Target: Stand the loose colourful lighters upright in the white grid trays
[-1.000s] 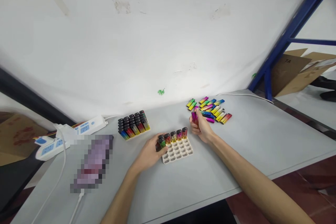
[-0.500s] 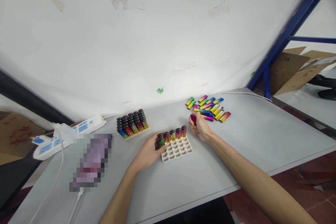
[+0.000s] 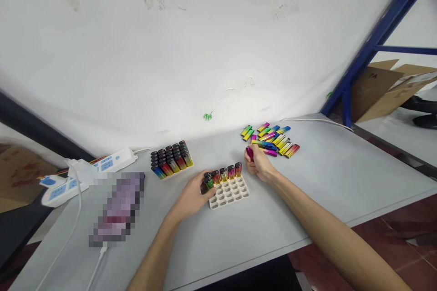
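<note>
My left hand [image 3: 195, 194] is closed around a green lighter [image 3: 208, 182] with a black top, at the left end of a white slotted tray [image 3: 229, 196]. Along the tray's back row several colourful lighters [image 3: 223, 174] stand upright; its front slots are bare. To the right, my right hand [image 3: 258, 163] is curled into a fist with a magenta lighter [image 3: 250, 153] in it, one end poking out. Just beyond that hand lies a loose pile of shiny two-coloured lighters [image 3: 273, 138]. My fingers hide part of both held lighters.
A second tray packed with black-topped lighters [image 3: 172, 161] stands at the back left. Farther left are a white power strip [image 3: 112, 162], a pixelated purple object [image 3: 118, 209] and a white cable [image 3: 97, 267]. The wall [image 3: 205, 54] borders the table's back; a blue frame [image 3: 370, 50] rises at right.
The view has shifted very slightly. Both hands keep nearly the same places and grips, and the lighters show no clear movement.
</note>
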`<action>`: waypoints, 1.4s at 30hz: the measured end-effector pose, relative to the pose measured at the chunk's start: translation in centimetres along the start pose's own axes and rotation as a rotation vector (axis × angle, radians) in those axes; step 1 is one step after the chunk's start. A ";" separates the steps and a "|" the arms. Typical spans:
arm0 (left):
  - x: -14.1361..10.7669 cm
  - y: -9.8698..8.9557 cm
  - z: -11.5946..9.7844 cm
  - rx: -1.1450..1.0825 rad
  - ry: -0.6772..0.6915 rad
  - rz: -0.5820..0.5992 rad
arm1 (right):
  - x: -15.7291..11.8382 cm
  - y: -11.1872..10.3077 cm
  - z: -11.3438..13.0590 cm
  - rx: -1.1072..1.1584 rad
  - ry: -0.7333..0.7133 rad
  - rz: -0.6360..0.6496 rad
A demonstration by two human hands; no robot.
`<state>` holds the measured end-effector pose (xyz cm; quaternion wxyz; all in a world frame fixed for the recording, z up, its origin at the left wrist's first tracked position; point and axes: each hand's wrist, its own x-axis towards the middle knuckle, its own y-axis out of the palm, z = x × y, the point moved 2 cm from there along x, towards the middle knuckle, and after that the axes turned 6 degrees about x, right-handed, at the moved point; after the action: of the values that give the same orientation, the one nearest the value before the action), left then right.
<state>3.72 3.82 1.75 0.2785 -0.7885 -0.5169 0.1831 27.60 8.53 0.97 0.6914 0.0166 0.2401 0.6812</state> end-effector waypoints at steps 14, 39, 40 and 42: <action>0.2 0.2 0.2 0.016 0.001 -0.030 | 0.2 -0.4 0.2 0.029 -0.253 0.061; 0.0 0.3 0.5 -0.073 0.121 -0.014 | -6.6 4.9 -3.3 -0.970 -0.679 0.071; 0.0 0.3 0.4 -0.079 0.127 -0.014 | -6.5 5.1 -3.2 -1.008 -0.667 0.077; 0.0 0.3 0.3 -0.093 0.138 -0.013 | -6.4 5.5 -2.8 -1.069 -0.640 0.100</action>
<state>3.75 3.76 1.37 0.2776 -0.8079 -0.5096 0.1024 21.72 1.95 2.42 0.6089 -0.1173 -0.3541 0.7001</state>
